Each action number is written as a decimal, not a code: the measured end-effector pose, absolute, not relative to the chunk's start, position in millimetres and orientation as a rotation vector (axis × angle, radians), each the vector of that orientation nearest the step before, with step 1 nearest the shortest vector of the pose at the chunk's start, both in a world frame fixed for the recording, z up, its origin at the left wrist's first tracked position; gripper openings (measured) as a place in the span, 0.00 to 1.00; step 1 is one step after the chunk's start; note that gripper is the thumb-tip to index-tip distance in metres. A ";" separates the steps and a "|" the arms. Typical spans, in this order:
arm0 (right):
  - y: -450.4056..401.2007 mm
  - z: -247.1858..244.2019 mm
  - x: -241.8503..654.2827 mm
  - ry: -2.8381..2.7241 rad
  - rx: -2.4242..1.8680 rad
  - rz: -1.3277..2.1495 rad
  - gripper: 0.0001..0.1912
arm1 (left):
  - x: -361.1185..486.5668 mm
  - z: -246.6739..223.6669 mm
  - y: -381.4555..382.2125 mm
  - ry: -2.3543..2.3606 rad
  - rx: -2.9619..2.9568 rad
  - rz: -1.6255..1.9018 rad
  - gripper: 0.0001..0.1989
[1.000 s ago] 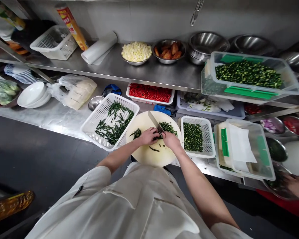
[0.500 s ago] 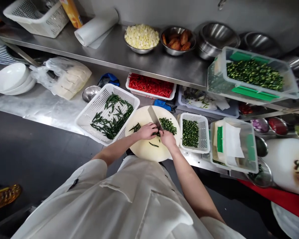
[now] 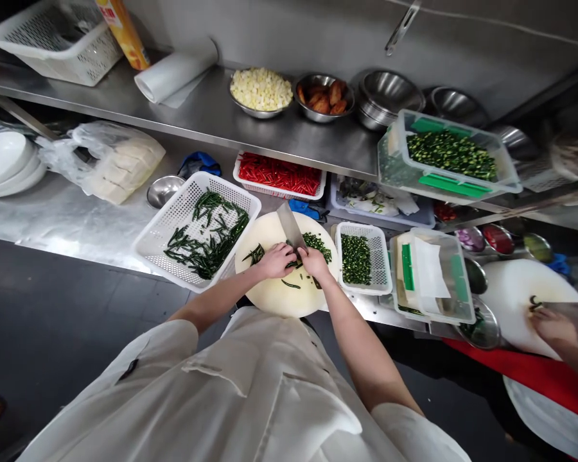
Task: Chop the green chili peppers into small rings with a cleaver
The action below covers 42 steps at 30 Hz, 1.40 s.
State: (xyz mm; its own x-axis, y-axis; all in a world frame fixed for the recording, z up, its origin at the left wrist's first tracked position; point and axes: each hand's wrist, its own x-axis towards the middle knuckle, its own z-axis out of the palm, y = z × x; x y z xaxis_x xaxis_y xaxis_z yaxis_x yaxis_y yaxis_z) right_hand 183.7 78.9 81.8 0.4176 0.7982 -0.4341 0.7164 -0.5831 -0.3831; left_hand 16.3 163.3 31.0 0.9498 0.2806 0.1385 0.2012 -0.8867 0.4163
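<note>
On the round cutting board (image 3: 270,298), my right hand (image 3: 315,263) is closed round the handle of a cleaver (image 3: 290,224). Just left of the blade, my left hand (image 3: 277,260) presses its bent fingers onto green chilies. Chopped green pieces (image 3: 318,246) lie right of the blade, and whole chilies (image 3: 255,255) lie at the board's left. One long chili (image 3: 291,283) rests below my left hand. A white basket (image 3: 147,240) of whole green chilies stands to the left. The smaller basket (image 3: 383,282) at the right holds chopped ones.
Red chilies (image 3: 279,174) fill a basket behind the board. A steel shelf (image 3: 212,122) above carries bowls and a clear tub (image 3: 390,160). Another person's hand (image 3: 553,324) works at a second board (image 3: 505,282) on the right.
The camera view has shifted, so the surroundings sit lower and further left. My hands remain at the board with the cleaver. More of the other person's hand and blade shows at right.
</note>
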 end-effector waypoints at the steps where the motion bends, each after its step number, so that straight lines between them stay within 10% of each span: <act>1: 78.7 82.5 185.7 -1.346 -2.515 0.884 0.22 | 17.6 31.2 155.7 0.379 2.710 0.291 0.13; 11: 63.5 90.9 193.6 -1.351 -2.475 1.001 0.22 | 18.9 26.4 127.2 0.667 2.724 0.308 0.11; 18: 45.6 85.9 203.4 -1.420 -2.449 1.011 0.21 | 16.7 14.0 145.1 0.665 2.709 0.213 0.40; 42: 50.3 113.1 197.4 -1.554 -2.609 0.941 0.23 | 33.0 16.9 160.3 0.282 2.647 0.355 0.10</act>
